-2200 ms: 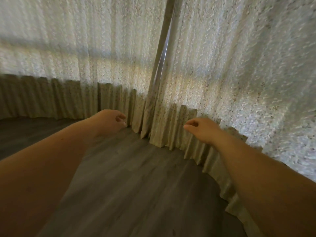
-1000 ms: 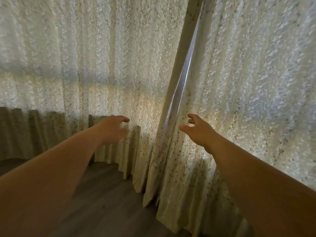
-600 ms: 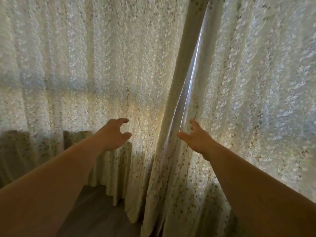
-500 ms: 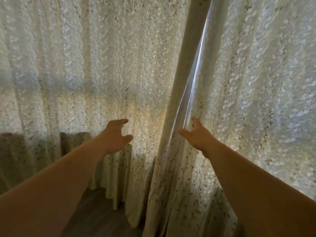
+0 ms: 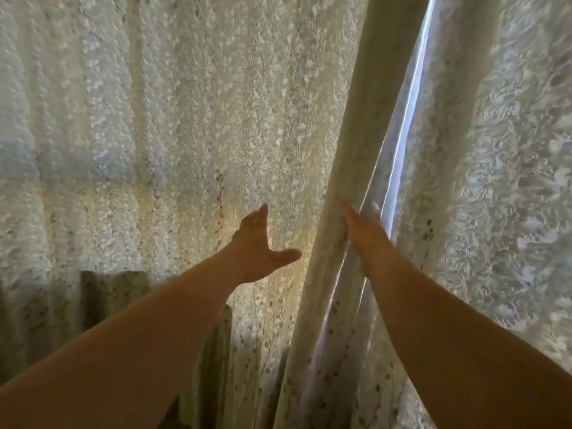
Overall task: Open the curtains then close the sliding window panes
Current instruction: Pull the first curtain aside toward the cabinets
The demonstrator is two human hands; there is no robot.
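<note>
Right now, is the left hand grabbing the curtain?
No, the left hand is spread open in front of the left curtain, with nothing pinched in its fingers.

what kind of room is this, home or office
Probably a room in a home, at a window: two lace-patterned curtains hang down to the floor, daylight glows through them and through the gap between them, where the right hand reaches in.

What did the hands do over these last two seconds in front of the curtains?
Both hands rose from near the floor and reached forward. The right hand slid its fingers into the gap between the two curtains, at the left curtain edge. The left hand opened flat and now hovers before that curtain, gripping nothing. The curtains stay drawn, showing only the same thin strip of light.
</note>
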